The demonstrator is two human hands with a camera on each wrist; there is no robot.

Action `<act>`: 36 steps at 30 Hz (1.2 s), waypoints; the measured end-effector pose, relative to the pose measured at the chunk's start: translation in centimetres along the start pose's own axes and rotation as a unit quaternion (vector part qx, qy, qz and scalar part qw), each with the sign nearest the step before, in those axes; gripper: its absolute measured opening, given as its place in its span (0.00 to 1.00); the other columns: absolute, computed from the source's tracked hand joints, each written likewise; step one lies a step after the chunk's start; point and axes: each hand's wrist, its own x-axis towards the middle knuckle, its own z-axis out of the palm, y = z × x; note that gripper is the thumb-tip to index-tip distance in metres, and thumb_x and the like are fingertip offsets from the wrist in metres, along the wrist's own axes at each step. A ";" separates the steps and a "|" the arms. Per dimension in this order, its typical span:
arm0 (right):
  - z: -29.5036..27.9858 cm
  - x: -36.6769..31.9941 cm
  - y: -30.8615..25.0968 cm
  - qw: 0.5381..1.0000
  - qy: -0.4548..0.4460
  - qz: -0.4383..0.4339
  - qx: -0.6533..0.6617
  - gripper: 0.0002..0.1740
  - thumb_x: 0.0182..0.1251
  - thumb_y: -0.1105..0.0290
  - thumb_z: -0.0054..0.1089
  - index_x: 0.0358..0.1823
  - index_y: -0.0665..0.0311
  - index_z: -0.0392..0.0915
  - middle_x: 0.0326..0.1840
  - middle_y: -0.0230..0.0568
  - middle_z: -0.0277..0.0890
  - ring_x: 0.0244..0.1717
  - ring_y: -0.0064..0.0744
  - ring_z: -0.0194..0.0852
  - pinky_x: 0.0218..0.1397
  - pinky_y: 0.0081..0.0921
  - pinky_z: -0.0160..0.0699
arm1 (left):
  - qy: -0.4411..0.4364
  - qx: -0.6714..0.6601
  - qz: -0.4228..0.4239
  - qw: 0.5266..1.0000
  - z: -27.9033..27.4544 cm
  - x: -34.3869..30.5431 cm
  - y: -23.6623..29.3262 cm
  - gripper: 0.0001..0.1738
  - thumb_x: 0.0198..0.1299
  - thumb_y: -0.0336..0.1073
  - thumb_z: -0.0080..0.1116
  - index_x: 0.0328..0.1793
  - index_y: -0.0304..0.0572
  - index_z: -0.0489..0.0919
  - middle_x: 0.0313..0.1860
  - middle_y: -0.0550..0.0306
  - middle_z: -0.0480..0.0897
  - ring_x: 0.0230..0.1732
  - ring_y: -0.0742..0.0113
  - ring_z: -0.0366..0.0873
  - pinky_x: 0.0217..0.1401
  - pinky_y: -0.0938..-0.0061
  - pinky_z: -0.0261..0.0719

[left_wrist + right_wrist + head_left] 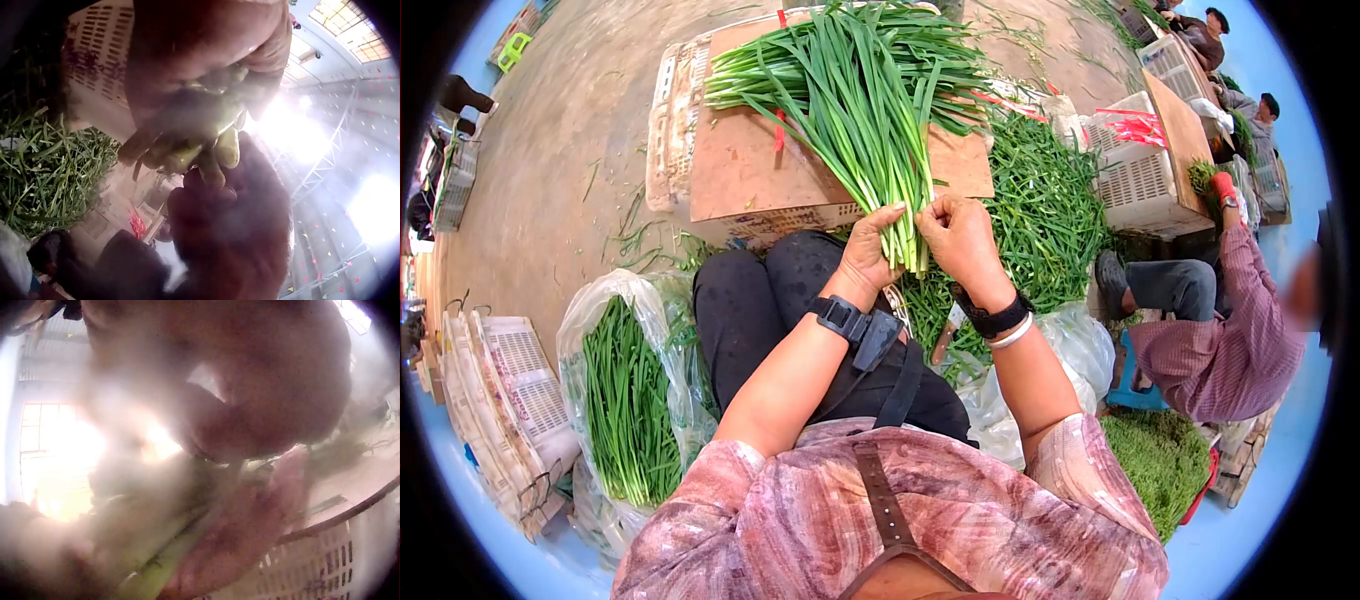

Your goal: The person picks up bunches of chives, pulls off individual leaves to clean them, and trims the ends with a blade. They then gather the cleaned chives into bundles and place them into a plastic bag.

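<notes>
Watching remotely, I saw a bag of greens (632, 400) at far left, then the left hand (868, 252), its fingers curled round the stem ends of the chive bunch (865, 110) (leaves fanned across the cardboard (740, 170) on a crate (670, 120)). Just beside it, the right hand (962, 240) pinched the same stems.

Produce-sorting shed, concrete floor (570, 150), white plastic crates (1135, 180), loose heaped green chives (1040, 200), more bagged (630, 400), seated workers bundling nearby (1220, 340), skylit steel roof (350, 31)
</notes>
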 end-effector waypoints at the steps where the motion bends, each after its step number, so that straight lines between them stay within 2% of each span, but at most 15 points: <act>1: 0.1 0.0 0.2 1.000 0.001 -0.003 -0.003 0.10 0.52 0.69 0.61 0.21 0.70 0.77 0.21 0.53 0.77 0.25 0.50 0.79 0.31 0.38 0.76 | -0.001 0.000 0.001 1.000 0.0 -0.1 0.0 0.21 0.58 0.33 0.55 0.55 0.27 0.73 0.50 0.42 0.80 0.50 0.51 0.80 0.59 0.59 0.77; 5: 0.0 0.1 0.7 1.000 0.016 -0.016 -0.021 0.10 0.52 0.71 0.60 0.20 0.72 0.76 0.19 0.52 0.75 0.21 0.46 0.78 0.28 0.36 0.75 | -0.035 -0.035 -0.011 0.999 0.0 -0.3 0.3 0.21 0.56 0.31 0.55 0.56 0.27 0.73 0.50 0.41 0.80 0.51 0.51 0.79 0.60 0.57 0.76; 8: -1.3 0.9 0.5 1.000 0.006 0.000 0.021 0.10 0.52 0.72 0.60 0.19 0.72 0.74 0.17 0.52 0.73 0.19 0.38 0.76 0.27 0.34 0.74 | -0.074 -0.053 -0.027 0.995 0.7 -0.6 0.5 0.22 0.55 0.31 0.55 0.56 0.27 0.73 0.49 0.40 0.80 0.52 0.49 0.79 0.62 0.54 0.73; 9: -1.7 1.5 0.7 0.999 -0.036 -0.004 0.014 0.09 0.60 0.75 0.55 0.22 0.68 0.73 0.18 0.35 0.76 0.18 0.19 0.70 0.22 0.19 0.70 | -0.072 -0.056 -0.032 0.995 1.1 -0.6 0.4 0.23 0.55 0.32 0.55 0.57 0.27 0.72 0.50 0.39 0.80 0.51 0.48 0.79 0.63 0.53 0.73; 11: -2.7 1.6 0.3 0.988 -0.073 0.036 0.133 0.08 0.62 0.75 0.53 0.25 0.67 0.70 0.22 0.38 0.78 0.20 0.20 0.74 0.24 0.18 0.74 | -0.067 -0.062 -0.041 0.995 2.0 -0.6 0.2 0.25 0.54 0.33 0.54 0.58 0.27 0.71 0.50 0.38 0.80 0.51 0.47 0.79 0.64 0.51 0.71; 16: -3.1 2.0 -1.0 0.981 -0.053 0.001 0.189 0.06 0.63 0.77 0.53 0.27 0.68 0.69 0.26 0.40 0.79 0.22 0.22 0.77 0.27 0.18 0.77 | -0.057 -0.033 -0.030 0.997 1.7 -0.4 0.4 0.32 0.53 0.37 0.54 0.64 0.25 0.66 0.51 0.36 0.77 0.54 0.46 0.76 0.66 0.52 0.69; 19: -3.2 3.7 0.3 0.971 -0.030 -0.001 0.238 0.05 0.62 0.78 0.54 0.28 0.70 0.73 0.25 0.39 0.79 0.23 0.22 0.77 0.27 0.18 0.77 | -0.070 -0.046 -0.021 0.996 2.7 -0.8 0.4 0.33 0.54 0.35 0.54 0.66 0.29 0.65 0.59 0.38 0.74 0.60 0.45 0.73 0.59 0.53 0.76; 21: -3.9 5.7 0.1 0.985 0.000 -0.031 0.168 0.04 0.58 0.78 0.56 0.27 0.71 0.74 0.24 0.38 0.78 0.18 0.22 0.74 0.22 0.19 0.75 | -0.065 -0.030 -0.021 0.997 2.5 -1.2 0.6 0.33 0.54 0.35 0.54 0.67 0.29 0.64 0.60 0.36 0.73 0.61 0.41 0.72 0.58 0.53 0.78; 23: -3.4 8.0 0.1 0.976 -0.027 0.025 0.215 0.06 0.58 0.77 0.56 0.25 0.73 0.76 0.25 0.40 0.79 0.21 0.20 0.76 0.25 0.18 0.76 | -0.083 -0.034 -0.030 0.996 2.4 -1.2 0.6 0.33 0.55 0.35 0.54 0.67 0.29 0.63 0.61 0.36 0.73 0.62 0.41 0.71 0.57 0.53 0.78; 25: -2.4 10.5 1.0 0.986 -0.062 0.069 0.137 0.09 0.59 0.71 0.59 0.27 0.70 0.77 0.22 0.35 0.78 0.21 0.21 0.74 0.25 0.18 0.72 | -0.075 -0.025 -0.021 0.997 2.0 -1.1 0.6 0.36 0.55 0.35 0.53 0.69 0.27 0.60 0.64 0.32 0.69 0.65 0.40 0.68 0.59 0.50 0.76; 28: 0.1 13.7 4.0 0.998 -0.013 0.038 -0.055 0.11 0.56 0.68 0.62 0.25 0.70 0.78 0.20 0.35 0.77 0.20 0.22 0.73 0.23 0.20 0.71 | -0.078 -0.017 -0.015 0.997 1.9 -1.0 0.5 0.36 0.54 0.35 0.52 0.69 0.26 0.60 0.63 0.32 0.69 0.64 0.40 0.69 0.58 0.50 0.78; 31: 1.0 15.2 5.5 0.997 -0.042 0.066 -0.007 0.10 0.55 0.68 0.61 0.24 0.69 0.79 0.19 0.36 0.76 0.19 0.22 0.72 0.21 0.22 0.69 | -0.061 -0.015 -0.021 0.998 1.6 -0.9 0.5 0.34 0.55 0.34 0.52 0.68 0.26 0.61 0.62 0.32 0.70 0.62 0.40 0.70 0.58 0.51 0.77; 32: 0.7 15.6 5.9 0.989 -0.076 0.123 -0.042 0.13 0.53 0.58 0.60 0.27 0.60 0.83 0.30 0.46 0.82 0.34 0.43 0.81 0.41 0.36 0.78 | -0.058 -0.026 -0.028 0.998 1.6 -1.0 0.5 0.33 0.55 0.33 0.52 0.67 0.27 0.62 0.61 0.31 0.71 0.62 0.39 0.70 0.58 0.51 0.77; 34: 0.6 16.4 8.5 0.991 -0.062 -0.044 -0.108 0.11 0.55 0.62 0.59 0.27 0.60 0.83 0.30 0.45 0.82 0.32 0.41 0.81 0.36 0.36 0.78 | -0.064 -0.047 -0.045 0.996 1.3 -0.9 0.6 0.31 0.56 0.32 0.52 0.67 0.27 0.64 0.59 0.28 0.71 0.61 0.39 0.71 0.58 0.52 0.77; 36: -0.3 15.7 8.5 0.993 -0.060 -0.059 -0.076 0.09 0.56 0.68 0.57 0.26 0.65 0.82 0.26 0.43 0.81 0.25 0.35 0.78 0.27 0.31 0.75 | -0.065 -0.055 -0.061 0.994 1.0 -0.8 0.7 0.31 0.55 0.32 0.52 0.67 0.28 0.64 0.59 0.28 0.71 0.61 0.39 0.71 0.59 0.52 0.77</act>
